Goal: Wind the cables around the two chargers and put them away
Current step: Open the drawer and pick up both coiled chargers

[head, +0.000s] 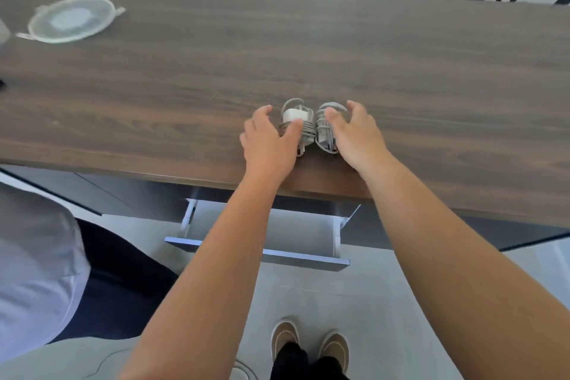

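Note:
Two white chargers lie side by side near the front edge of the dark wooden table [401, 77], each with its grey cable wound around it. My left hand [268, 139] rests over the left charger [295, 116], fingers spread, thumb touching its cable coils. My right hand [354, 133] covers the right side of the right charger [325, 133], fingers apart, thumb on its coils. Neither charger is lifted off the table. Directly below the table edge, between my forearms, a white drawer [308, 237] stands pulled open and looks empty.
A clear round plastic lid [72, 20] lies at the table's far left. Another person's sleeve and dark trousers [40, 271] are at my left. My shoes [310, 345] stand on the grey floor. A white table and a dark stool are beyond the table.

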A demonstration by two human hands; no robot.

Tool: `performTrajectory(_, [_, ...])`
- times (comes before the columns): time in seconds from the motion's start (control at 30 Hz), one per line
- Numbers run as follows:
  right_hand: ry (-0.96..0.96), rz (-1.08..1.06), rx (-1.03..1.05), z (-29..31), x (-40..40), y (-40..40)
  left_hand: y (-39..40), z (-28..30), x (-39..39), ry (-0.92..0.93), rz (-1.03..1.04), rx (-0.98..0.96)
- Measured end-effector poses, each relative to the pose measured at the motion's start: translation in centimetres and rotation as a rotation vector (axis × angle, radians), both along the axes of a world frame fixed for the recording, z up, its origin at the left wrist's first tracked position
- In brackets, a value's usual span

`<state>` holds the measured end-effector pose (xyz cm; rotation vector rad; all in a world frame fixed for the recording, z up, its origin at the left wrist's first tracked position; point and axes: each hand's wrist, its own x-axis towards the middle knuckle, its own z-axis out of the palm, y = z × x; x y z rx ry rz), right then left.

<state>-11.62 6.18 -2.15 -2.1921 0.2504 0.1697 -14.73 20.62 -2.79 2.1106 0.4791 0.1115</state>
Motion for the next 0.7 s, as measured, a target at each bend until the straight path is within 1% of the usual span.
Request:
performTrajectory(0.07, [0.022,0.03,-0.048,0.5,-0.1,0.5,-0.6,-0.1,0.5,0.034,-0.059,-0.04])
performTrajectory(0.2, [0.053,0.052,-0.134,0.5,0.1,0.9,-0.9,-0.5,1.5,0.036,-0.139,-0.001])
performTrajectory(0.33, [0.029,0.046,-0.079,0.0,-0.4,1.0,-0.4,-0.2,1.8,0.042,-0.192,0.01])
performTrajectory(0.4, [-0.008,0.038,-0.01,-0.5,-1.0,0.9,-0.2,0.2,1.3,0.046,-0.197,-0.066])
performTrajectory(0.53, [-0.084,-0.035,0.207,-0.5,-2.6,0.6,-0.1,1.4,-0.8,0.049,-0.175,-0.3])
performTrajectory(0.63, [-0.164,-0.013,0.353,0.4,-6.1,0.9,0.8,2.6,-4.7,-0.006,-0.181,-0.482])
performTrajectory(0.7, [-0.208,0.033,0.425,0.8,-9.2,1.2,1.7,3.3,-8.2,-0.047,-0.174,-0.545])
